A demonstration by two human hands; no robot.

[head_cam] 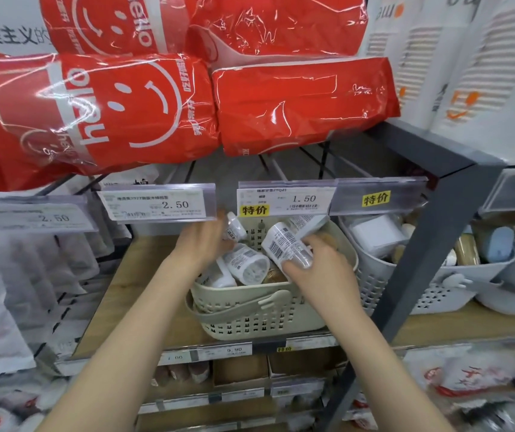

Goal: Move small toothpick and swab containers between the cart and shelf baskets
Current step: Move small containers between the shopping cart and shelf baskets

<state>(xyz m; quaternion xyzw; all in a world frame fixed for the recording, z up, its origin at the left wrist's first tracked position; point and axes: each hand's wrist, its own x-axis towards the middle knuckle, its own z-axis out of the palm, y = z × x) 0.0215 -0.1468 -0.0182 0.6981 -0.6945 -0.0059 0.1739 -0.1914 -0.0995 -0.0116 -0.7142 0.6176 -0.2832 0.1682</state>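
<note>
Your two forearms reach up from the bottom edge toward the cream basket (250,319) on the wooden shelf (125,307). Your left hand (201,241) is over the basket's left side, fingers around a small white bottle (234,227) held nearly upright. Between your hands a perforated-lid container (246,263) lies on its side in the basket, lid toward you. Your right hand (315,263) grips a white barcoded canister (284,244), its long axis tilted up and to the left, above the basket's right half. The cart is out of view, so I judge both pieces are still at the basket.
</note>
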